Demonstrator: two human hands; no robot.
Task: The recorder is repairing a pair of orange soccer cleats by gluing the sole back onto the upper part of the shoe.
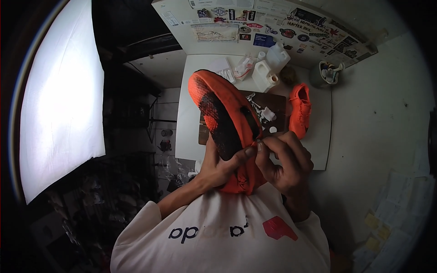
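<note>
A pale shirt [195,255], marked with dark print and a red patch, is seen nearest the camera, spread across the lower edge. The right side is taken up by a pale wall [373,123], the left by a brightly lit white sheet [63,100]. Between them a white desk [185,113] is set, its left and right edges visible; at its rear it is bounded by an upright panel [177,22] dotted with stickers. On the desk a brown board [281,102] is laid, partly covered from view by the orange-and-black shoe [227,109], which is held up before the shirt, toe toward the upper left. The shoe is clamped from the left by the grip of the left hand [215,166], thumb laid across it. By the right hand [287,161], thumb and fingers together, its edge is pinched. An orange shoe [300,111] is placed right of the board; desk surface is left showing between it and the right edge. Behind, two jugs [263,76] are stood close together. On the board a small white disc [273,129] is seen.
</note>
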